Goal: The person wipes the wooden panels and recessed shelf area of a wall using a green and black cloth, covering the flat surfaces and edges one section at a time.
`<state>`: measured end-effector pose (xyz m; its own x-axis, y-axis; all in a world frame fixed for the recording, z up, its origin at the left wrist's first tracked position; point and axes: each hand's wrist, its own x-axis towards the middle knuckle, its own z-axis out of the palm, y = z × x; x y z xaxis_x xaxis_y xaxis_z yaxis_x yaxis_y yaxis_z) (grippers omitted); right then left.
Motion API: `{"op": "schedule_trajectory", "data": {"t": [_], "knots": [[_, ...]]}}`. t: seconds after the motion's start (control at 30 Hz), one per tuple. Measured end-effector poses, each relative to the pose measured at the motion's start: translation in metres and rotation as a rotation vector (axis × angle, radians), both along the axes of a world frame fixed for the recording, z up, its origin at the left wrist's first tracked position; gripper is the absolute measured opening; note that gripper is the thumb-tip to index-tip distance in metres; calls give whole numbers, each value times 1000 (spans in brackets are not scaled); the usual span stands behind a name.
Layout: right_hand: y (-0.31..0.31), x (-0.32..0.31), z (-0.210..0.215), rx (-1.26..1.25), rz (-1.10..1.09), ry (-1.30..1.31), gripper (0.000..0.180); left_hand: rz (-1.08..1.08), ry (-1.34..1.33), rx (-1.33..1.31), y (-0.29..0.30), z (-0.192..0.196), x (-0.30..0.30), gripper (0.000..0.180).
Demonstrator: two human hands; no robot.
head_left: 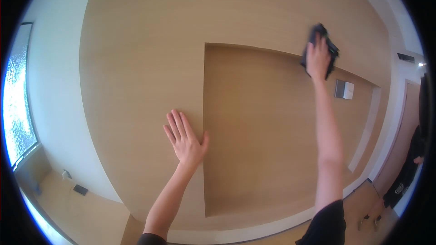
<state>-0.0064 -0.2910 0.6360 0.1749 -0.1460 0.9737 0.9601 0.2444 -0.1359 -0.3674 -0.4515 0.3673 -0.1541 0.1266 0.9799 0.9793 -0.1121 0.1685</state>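
A large tan wood-grain wall panel (141, 63) fills the middle of the head view, with a rectangular recess (272, 131) set into it. My left hand (187, 143) lies flat on the panel beside the recess's left edge, fingers spread, its thumb reaching that edge. Up at the right, my right hand (319, 59) presses a dark, bunched cloth (332, 51) against the panel, over the recess's top edge. The cloth and fingers are slightly blurred, and the palm side of that hand is hidden.
Inside the recess, right of my right forearm, is a small grey and white plate (344, 89). A bright window (20, 95) is at far left, above a tan surface with a small dark object (80, 190). At far right stands a person in dark clothes (404, 172) near a door (399, 127).
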Motion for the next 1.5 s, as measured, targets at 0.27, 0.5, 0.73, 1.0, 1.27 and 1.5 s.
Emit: {"op": "schedule_trajectory", "data": {"t": [0.27, 0.5, 0.73, 1.0, 1.27, 1.5], "knots": [[13, -31, 10, 404, 175, 34, 40, 122, 4, 65, 16, -4, 2, 89], [-82, -257, 7, 265, 329, -266, 40, 98, 17, 59, 21, -9, 9, 86], [-140, -430, -7, 317, 592, -958, 37, 88, 27, 49, 27, -11, 3, 80], [-140, -441, -53, 140, 817, -1386, 49, 56, 176, -98, 14, -24, -33, 74], [-80, -328, 129, 315, 117, -322, 50, -8, 305, -272, -43, -49, -99, 75], [-138, -370, -54, 223, 282, -881, 53, 230, -141, -121, -83, -116, -232, 78]]}}
